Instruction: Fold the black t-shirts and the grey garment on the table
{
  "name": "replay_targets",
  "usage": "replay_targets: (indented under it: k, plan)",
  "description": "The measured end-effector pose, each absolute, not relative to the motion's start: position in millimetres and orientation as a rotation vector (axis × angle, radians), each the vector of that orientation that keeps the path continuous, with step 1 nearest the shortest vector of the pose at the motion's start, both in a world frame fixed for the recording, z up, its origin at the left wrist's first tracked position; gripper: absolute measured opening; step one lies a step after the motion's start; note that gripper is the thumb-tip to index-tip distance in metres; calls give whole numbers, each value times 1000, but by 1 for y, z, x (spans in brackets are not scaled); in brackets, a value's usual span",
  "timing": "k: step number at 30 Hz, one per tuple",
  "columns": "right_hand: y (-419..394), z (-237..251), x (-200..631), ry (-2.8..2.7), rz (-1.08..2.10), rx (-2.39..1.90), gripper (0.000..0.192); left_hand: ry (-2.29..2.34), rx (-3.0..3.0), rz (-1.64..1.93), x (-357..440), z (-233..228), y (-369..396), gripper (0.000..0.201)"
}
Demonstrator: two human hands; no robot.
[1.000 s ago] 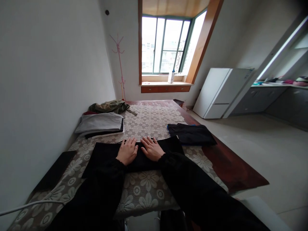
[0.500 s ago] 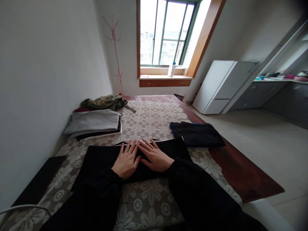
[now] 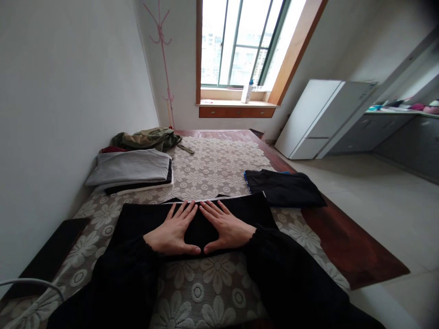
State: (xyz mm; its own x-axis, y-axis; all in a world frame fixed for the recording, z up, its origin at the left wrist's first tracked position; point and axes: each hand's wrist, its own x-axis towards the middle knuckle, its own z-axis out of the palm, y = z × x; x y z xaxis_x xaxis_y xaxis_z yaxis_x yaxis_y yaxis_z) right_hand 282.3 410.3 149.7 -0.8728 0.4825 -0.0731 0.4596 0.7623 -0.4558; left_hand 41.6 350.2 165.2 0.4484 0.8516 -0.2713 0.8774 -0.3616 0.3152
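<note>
A folded black garment [image 3: 140,219] lies across the flowered tablecloth [image 3: 216,160] close in front of me, with a thin white line along its far edge. My left hand [image 3: 173,233] rests flat on it, fingers pointing away and thumb stretched to the right. Beside it, my right hand [image 3: 228,228] also lies flat on the cloth, its thumb reaching left. Both thumb tips come near each other at the garment's near edge. Neither hand grips anything. Black sleeves hide my wrists, and the garment's sides partly merge with them.
At the left stands a pile of folded clothes [image 3: 132,167], topped in grey, with an olive green bag-like item [image 3: 147,138] behind. Another folded black garment [image 3: 288,188] lies to the right, near the dark red table edge [image 3: 360,246]. A black slab [image 3: 48,256] and a pale cable [image 3: 34,282] are at left.
My thumbs have spread away from the fingers and moved toward the garment's near edge. My left hand has shifted slightly left. The camera view has tipped down a little.
</note>
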Motion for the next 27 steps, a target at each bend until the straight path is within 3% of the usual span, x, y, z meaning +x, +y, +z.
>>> replay_targets:
  k: [13,18,22,27]
  plan:
    - [412,142,278,-2894,532,-788,116,1537,2353,-2,49,154,348,113]
    - [416,140,277,-2911,507,-758,109,1696,2292,89,60,157,332,84]
    - [419,140,277,-2901,498,-748,101,1917,2181,361,96,149,268,58]
    - [417,140,277,-2896,471,-769,101,1596,2162,492,130,128,133,55]
